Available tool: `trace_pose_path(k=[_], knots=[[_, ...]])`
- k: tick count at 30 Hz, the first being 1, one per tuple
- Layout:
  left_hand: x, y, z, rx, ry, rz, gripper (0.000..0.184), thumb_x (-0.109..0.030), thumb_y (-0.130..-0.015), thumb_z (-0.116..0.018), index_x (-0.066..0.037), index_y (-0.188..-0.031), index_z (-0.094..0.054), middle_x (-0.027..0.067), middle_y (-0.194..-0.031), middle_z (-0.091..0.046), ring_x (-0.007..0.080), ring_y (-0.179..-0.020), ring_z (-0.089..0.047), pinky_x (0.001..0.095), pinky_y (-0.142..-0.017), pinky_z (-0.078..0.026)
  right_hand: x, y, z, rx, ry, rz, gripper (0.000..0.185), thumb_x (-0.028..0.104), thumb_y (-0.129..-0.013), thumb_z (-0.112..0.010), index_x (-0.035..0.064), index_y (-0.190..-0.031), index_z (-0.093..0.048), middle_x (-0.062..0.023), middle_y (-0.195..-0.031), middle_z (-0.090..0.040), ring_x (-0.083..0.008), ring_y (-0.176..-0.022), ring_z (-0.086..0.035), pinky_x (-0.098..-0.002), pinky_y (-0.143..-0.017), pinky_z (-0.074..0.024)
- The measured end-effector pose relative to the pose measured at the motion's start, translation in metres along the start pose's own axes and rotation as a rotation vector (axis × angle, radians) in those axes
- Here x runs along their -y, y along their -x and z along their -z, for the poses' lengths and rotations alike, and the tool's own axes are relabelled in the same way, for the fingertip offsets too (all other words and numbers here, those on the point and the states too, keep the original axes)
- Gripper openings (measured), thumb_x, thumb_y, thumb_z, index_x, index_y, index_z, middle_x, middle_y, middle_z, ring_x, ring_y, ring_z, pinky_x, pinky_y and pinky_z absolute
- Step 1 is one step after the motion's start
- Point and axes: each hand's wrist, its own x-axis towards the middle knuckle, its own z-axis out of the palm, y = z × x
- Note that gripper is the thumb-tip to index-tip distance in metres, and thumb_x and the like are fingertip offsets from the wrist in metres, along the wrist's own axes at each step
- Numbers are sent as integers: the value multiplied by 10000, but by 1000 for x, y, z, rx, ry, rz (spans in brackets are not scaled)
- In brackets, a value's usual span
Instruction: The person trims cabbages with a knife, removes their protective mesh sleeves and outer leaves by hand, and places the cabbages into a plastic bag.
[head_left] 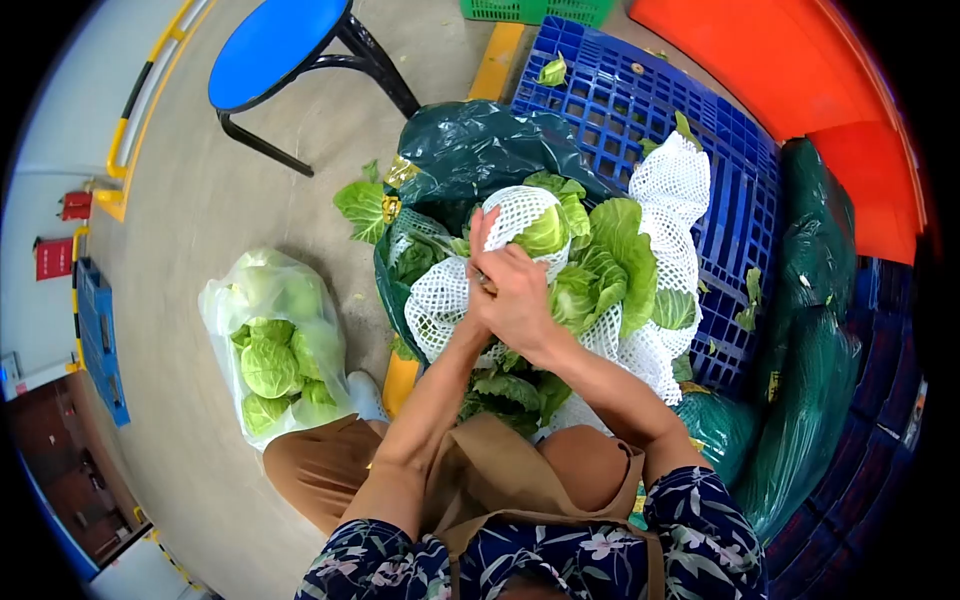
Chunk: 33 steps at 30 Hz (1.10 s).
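Observation:
A pale green cabbage [541, 232] in a white foam net [512, 212] sits at the mouth of a dark green plastic bag [480, 150]. Against the net's left side, my left hand [481, 238] has its fingers stretched out; its palm is partly hidden. My right hand [518, 290] is closed close over the left, near the net's lower edge. Something small and dark shows at its fingertips, too small to name. Loose cabbage leaves [622, 262] and more white foam nets [672, 235] lie just right of my hands. Another netted piece [437, 300] is at the left.
A clear bag of cabbages [270, 362] stands on the floor at left. Behind is a blue stool [275, 50]. A blue plastic pallet [735, 230] with leaf scraps lies at right, beside filled green bags [805, 400] and an orange-red panel [750, 60].

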Motion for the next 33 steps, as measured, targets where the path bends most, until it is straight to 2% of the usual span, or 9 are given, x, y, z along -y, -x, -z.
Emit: trace_pose_path(k=[6,8,11,16,18,19,24,29,33], knots=[[-23,-14,27,-115,-437,169,447,-14,-892,-462,1,-1338,-486,158,-1323,-540,253,-1153,-542,295,-1008,-394,-19,-19,24,61,-156,-267,119,10,-762,-625,-3,-880,-616,-143,-827,-611,-236,-725,-577,-391,-648,-466],[-12,-19,27,-324,-328,65,304,-41,-901,-454,-29,-1136,-647,51,-938,-652,155,-757,-566,240,-750,-470,-53,-21,32,-21,37,-219,150,48,-784,-655,-17,-913,-615,-130,-982,-618,-209,-822,-598,-374,-717,-494],[-6,-28,37,-568,64,401,295,-9,-873,-435,-53,-1078,-643,55,-878,-627,105,-653,-493,225,-632,-432,-84,-27,47,135,42,-333,363,257,-781,-742,-6,-1000,-623,-151,-1187,-576,-278,-1067,-578,-391,-873,-488],[39,-52,62,-604,586,625,521,138,-700,-383,-55,-1149,-566,101,-955,-620,251,-844,-596,352,-756,-482,-129,-41,42,132,-76,-348,620,474,-787,-701,-3,-1169,-598,-181,-1088,-638,-284,-996,-615,-374,-814,-492],[46,-54,53,-528,146,517,508,122,-709,-425,-37,-1175,-546,146,-1022,-629,289,-949,-604,380,-789,-480,-157,-58,37,135,-89,-476,587,497,-779,-704,-5,-1077,-640,-151,-890,-662,-237,-862,-631,-351,-760,-489],[34,-47,39,-390,-621,262,463,83,-749,-459,-19,-1195,-535,197,-1074,-625,354,-1006,-590,408,-840,-460,-159,-69,38,177,-84,-557,566,499,-776,-707,-6,-1025,-652,-123,-815,-645,-211,-800,-620,-352,-732,-489],[60,9,14,-224,-935,105,717,-1,-785,-549,-10,-1427,-228,278,-1251,-483,459,-1093,-497,482,-915,-405,-204,-93,38,247,185,-539,511,479,-739,-752,12,-933,-673,-81,-634,-602,-194,-607,-566,-353,-621,-468],[64,7,24,-112,-817,128,969,34,-691,-663,11,-1463,-78,321,-1349,-369,473,-1159,-452,492,-960,-386,-139,-79,54,94,140,-435,623,457,-691,-793,-36,-1038,-635,-159,-923,-653,-275,-807,-623,-392,-751,-481],[39,-27,10,-11,-717,-51,1011,-14,-693,-675,-7,-1464,-22,313,-1441,-212,473,-1314,-293,464,-1075,-302,-115,-12,29,38,173,-326,954,321,-596,-849,-15,-1360,-385,-251,-1387,-351,-380,-1259,-415,-418,-1056,-355]])
